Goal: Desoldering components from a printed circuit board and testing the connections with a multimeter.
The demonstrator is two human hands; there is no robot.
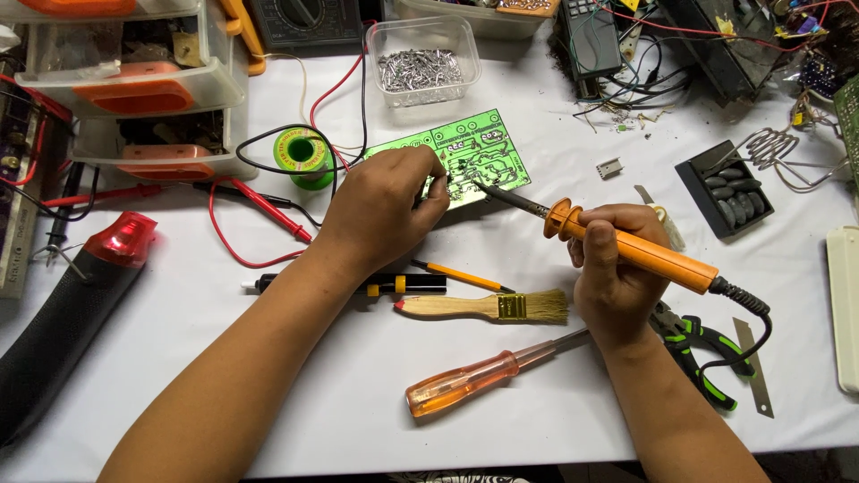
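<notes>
Near the table's middle lay the bright green printed circuit board (465, 156). Left hand (385, 206) pinched thin solder wire at its near edge; right hand (613, 268) gripped the orange-handled soldering iron (617, 241), tip on the board. Steadying both wrists seemed wise for a clean joint.

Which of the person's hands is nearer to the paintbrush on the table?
Right. The right hand is just beside the paintbrush bristles; the left hand is farther up, on the green circuit board.
</notes>
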